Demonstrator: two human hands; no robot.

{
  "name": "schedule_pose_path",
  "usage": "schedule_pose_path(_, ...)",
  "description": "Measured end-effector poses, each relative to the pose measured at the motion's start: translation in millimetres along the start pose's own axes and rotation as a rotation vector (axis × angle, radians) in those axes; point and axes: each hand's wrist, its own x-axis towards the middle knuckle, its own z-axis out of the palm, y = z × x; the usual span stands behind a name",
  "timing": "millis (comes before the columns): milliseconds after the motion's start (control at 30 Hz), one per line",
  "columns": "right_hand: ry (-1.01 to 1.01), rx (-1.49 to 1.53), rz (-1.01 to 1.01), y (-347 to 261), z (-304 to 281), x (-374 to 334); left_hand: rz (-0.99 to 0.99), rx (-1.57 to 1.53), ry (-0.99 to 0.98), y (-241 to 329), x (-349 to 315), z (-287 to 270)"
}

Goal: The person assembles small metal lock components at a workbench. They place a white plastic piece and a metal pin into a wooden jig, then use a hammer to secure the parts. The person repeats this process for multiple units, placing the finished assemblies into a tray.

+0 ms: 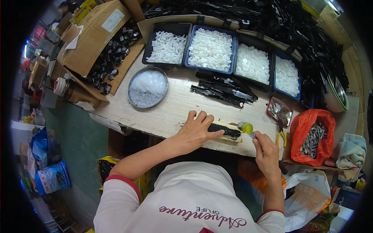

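Pinning a black plastic part onto a small wooden block at the workbench's near edge, the left hand is laid flat, fingers spread, steadying it. A yellow-headed mallet is gripped in the right hand, fingers wrapped shut around the handle, poised just beside the part.

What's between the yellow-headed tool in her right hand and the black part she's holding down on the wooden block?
Nothing visible. The yellow-headed tool in the right hand sits just off the right end of the black part, with no object between them. The left hand presses the part's left end, on the far side from the tool.
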Motion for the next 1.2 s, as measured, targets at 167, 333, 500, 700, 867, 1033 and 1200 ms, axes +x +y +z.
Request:
schedule_pose_path(167, 0.006, -0.126, -0.082, -20, 2, -5, 0.025, 0.025, -0.021, 2, 2, -3)
schedule_pose_path(333, 0.014, -0.226, -0.111, -19, 2, 1, 0.011, 0.05, -0.036, 4, 2, -2)
schedule_pose_path(500, -0.074, -0.281, -0.04, -23, 9, -4, 0.024, 0.042, -0.006, 5, 6, -4)
schedule_pose_path(700, -0.08, -0.236, -0.104, -15, 5, 4, -0.092, -0.159, 0.088, 1, 4, 1)
schedule_pose_path(867, 0.156, -0.01, -0.169, -35, 15, 10, -0.189, -0.298, 0.218, 0, 4, 5)
schedule_pose_path(1033, -0.209, -0.274, -0.133, -44, 26, 29, -0.218, -0.362, 0.32, 0, -1, 9)
schedule_pose_path(1200, -0.017, -0.135, -0.137, -47, 28, 39, -0.313, -0.417, 0.442, 9, -4, 14)
